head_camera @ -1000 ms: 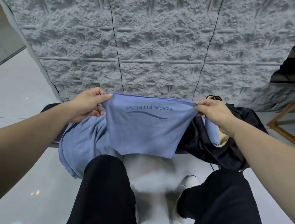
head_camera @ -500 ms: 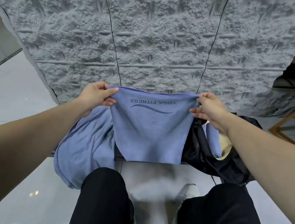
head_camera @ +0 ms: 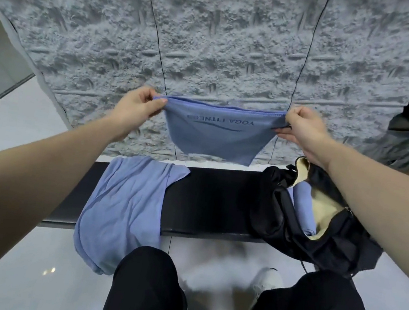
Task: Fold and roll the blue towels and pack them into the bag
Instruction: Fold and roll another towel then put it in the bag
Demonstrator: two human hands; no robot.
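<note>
While pinched at its top corners by left hand (head_camera: 136, 108) and right hand (head_camera: 303, 134), each grip tight on the hem, hangs folded above the bench (head_camera: 212, 203): printed blue towel (head_camera: 214, 135). Folding step, seemingly; next calls for lowering onto the bench and rolling, between the loose towel (head_camera: 122, 206) and the bag (head_camera: 320, 218) holding a rolled towel (head_camera: 302, 208).

Both hands (head_camera: 136, 108) (head_camera: 302, 130) pinch towel (head_camera: 216, 135) corners, aloft.

A folded blue towel (head_camera: 215, 135) with upside-down dark lettering hangs in the air, pinched at both top corners, while a second blue towel (head_camera: 124, 209) lies crumpled over the bench's front edge and a rolled towel (head_camera: 302, 208) sits inside the open black bag (head_camera: 278, 217).
</note>
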